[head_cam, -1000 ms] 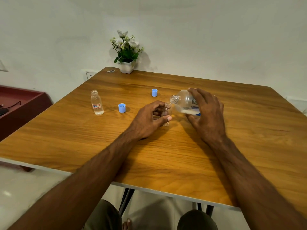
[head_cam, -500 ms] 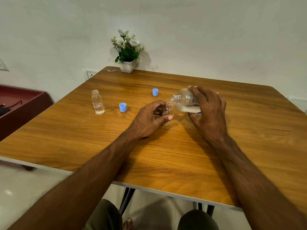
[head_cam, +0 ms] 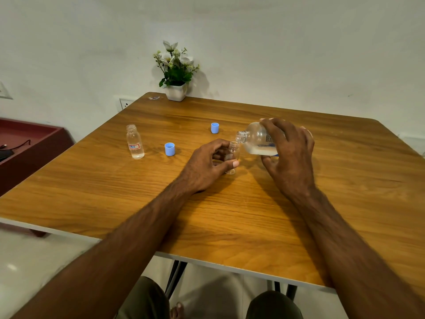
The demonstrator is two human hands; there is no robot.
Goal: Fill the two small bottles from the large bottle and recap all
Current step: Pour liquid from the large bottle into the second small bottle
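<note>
The right hand (head_cam: pixel 290 155) reaches in palm-down, its grip wrapped around the large bottle (head_cam: pixel 257 140), fingers over the top and thumb beneath. The bottle lies nearly level, neck pointing left, its mouth just above the mouth of a small bottle (head_cam: pixel 232 156). That one stands upright on the worktop (head_cam: pixel 230 215), pinched between thumb and fingers of the left hand (head_cam: pixel 207 166). Another small bottle (head_cam: pixel 135 142) stands well left, with two blue caps (head_cam: pixel 169 149) between.

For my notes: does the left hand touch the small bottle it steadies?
Touching. The head view shows the left hand wrapped around the small bottle, thumb pressed on its side.
</note>
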